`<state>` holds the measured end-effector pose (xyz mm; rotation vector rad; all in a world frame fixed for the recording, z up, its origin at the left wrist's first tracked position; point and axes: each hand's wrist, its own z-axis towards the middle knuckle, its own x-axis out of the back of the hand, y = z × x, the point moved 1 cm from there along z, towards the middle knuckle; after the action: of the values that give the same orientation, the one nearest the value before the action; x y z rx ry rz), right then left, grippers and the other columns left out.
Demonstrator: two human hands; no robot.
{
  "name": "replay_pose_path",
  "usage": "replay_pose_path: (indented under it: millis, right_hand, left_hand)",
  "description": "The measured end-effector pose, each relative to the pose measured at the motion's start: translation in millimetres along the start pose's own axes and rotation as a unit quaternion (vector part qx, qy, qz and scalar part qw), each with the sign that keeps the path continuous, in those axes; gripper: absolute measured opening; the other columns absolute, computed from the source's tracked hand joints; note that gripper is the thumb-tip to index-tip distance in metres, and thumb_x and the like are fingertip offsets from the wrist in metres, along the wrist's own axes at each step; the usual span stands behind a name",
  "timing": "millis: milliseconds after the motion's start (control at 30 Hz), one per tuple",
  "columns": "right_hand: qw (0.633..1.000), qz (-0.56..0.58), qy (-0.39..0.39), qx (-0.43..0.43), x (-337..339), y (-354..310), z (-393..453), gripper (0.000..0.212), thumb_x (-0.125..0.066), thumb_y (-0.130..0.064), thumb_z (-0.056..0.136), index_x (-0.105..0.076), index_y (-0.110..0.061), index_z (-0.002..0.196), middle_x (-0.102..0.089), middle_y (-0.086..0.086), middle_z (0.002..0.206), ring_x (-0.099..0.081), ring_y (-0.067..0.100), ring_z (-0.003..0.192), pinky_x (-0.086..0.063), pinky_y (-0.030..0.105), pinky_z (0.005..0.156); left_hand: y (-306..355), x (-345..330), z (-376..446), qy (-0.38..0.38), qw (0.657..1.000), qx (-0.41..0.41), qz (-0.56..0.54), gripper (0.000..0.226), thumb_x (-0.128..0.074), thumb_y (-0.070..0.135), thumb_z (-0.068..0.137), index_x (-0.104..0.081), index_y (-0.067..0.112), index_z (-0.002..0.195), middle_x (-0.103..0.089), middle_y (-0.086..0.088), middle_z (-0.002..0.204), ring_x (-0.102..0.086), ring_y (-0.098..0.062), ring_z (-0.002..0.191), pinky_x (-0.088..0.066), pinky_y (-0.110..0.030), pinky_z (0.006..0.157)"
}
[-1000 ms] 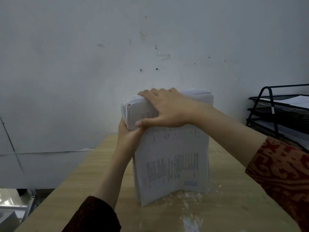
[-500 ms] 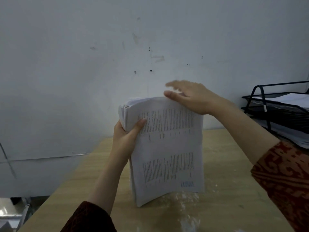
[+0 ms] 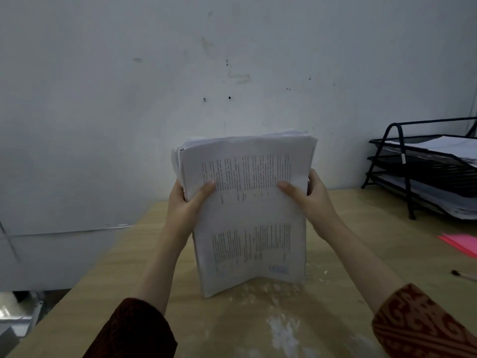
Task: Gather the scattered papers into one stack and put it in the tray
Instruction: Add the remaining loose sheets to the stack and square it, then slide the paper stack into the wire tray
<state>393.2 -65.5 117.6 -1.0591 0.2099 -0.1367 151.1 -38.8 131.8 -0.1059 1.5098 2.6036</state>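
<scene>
Paper stack [image 3: 247,215] stands upright on its bottom edge on the wooden worktop [image 3: 361,254], printed side facing camera. Left hand [image 3: 184,205] grips the stack's left edge, thumb across the front page; right hand [image 3: 309,200] grips the right edge the same way. Black mesh tiered tray [image 3: 426,174] sits far right by the wall, papers already in it, well apart from the stack. Pink sheet [image 3: 462,242] and a pencil [image 3: 464,275] lie at right.
</scene>
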Motion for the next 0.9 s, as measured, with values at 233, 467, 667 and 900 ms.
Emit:
replay_pose_path:
  millis: [233,467,667,900]
  right_hand:
    - [0.998,-0.057,0.023,0.012,-6.4,42.3,-29.7,0.028,-0.069,-0.021,0.082,-0.057,-0.024,0.108,-0.067,-0.006,0.103,-0.068,0.003,0.086,-0.055,0.018,0.066]
    - [0.988,-0.103,0.087,0.081,-3.2,15.4,-22.4,0.026,-0.064,-0.032,0.085,-0.052,-0.020,0.105,-0.063,-0.012,0.094,-0.062,-0.006,0.078,-0.052,0.013,0.065]
    - [0.996,-0.085,0.003,-0.034,23.6,71.7,-59.6,0.035,-0.060,-0.040,0.082,-0.047,-0.027,0.111,-0.063,-0.006,0.110,-0.065,0.010,0.100,-0.055,0.029,0.080]
    - [0.985,-0.169,0.027,0.015,43.0,55.3,-69.9,0.021,-0.051,-0.019,0.095,-0.051,-0.017,0.117,-0.066,-0.005,0.106,-0.065,0.003,0.095,-0.054,0.023,0.080]
  left_hand:
    - [-47.2,-6.6,-31.5,0.069,0.996,0.032,0.053,0.023,-0.067,0.026,0.086,-0.061,0.018,0.107,-0.068,0.010,0.093,-0.068,0.001,0.079,-0.053,-0.014,0.058]
    - [-33.5,-26.1,-19.6,0.084,0.995,-0.047,0.017,0.028,-0.067,0.024,0.086,-0.063,0.012,0.111,-0.071,0.003,0.098,-0.070,-0.010,0.087,-0.057,-0.023,0.066]
    - [-100.1,-19.2,-60.0,0.020,0.994,0.072,0.074,0.037,-0.073,0.034,0.079,-0.057,0.033,0.112,-0.068,0.011,0.105,-0.067,-0.002,0.091,-0.056,-0.022,0.070]
    - [-82.3,-38.9,-45.4,-0.023,0.988,0.142,0.053,0.024,-0.070,0.020,0.083,-0.064,0.013,0.105,-0.072,0.000,0.095,-0.071,-0.011,0.077,-0.056,-0.021,0.057]
